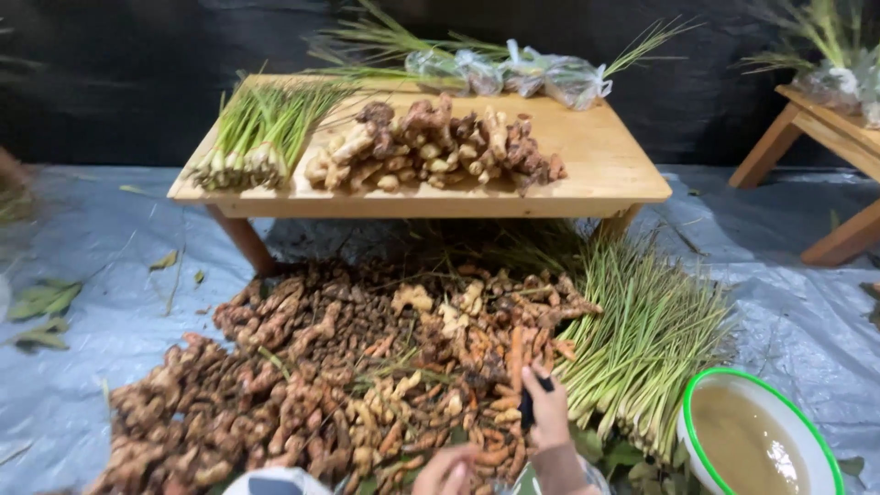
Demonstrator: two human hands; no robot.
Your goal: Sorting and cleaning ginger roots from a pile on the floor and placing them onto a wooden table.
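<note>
Head view: looking down at a big sorting job on a grey tarp, hands at the bottom edge.
Right hand [548, 412]: closed round a dark handle, probably a small knife, though the blade is hidden so I can't swear to it. It sits at the near edge of the root heap.
Left hand [446, 472]: only partly in frame, fingers curled loosely at the roots right beside the right hand. Can't tell if it actually grips one.
Root heap [312, 367]: huge pile of muddy brown and orange rhizomes, ginger and turmeric by the look of them, spread over the tarp [92, 275]. Looks mostly untouched to me.
Lemongrass on the floor [642, 339]: a loose sheaf just right of the heap, stalks fanned out, not bundled.
Basin [761, 440]: white with a green rim, full of cloudy brownish water, near the right hand.
Surface [605, 156]: low wooden one behind the heap. It carries a cleaner, paler batch of roots [435, 147] and a tidy bunch of lemongrass [257, 137], with clear bags [513, 73] at the back.
Progress: my guess is early days, since the small clean batch up there is dwarfed by the dirty pile below.
</note>
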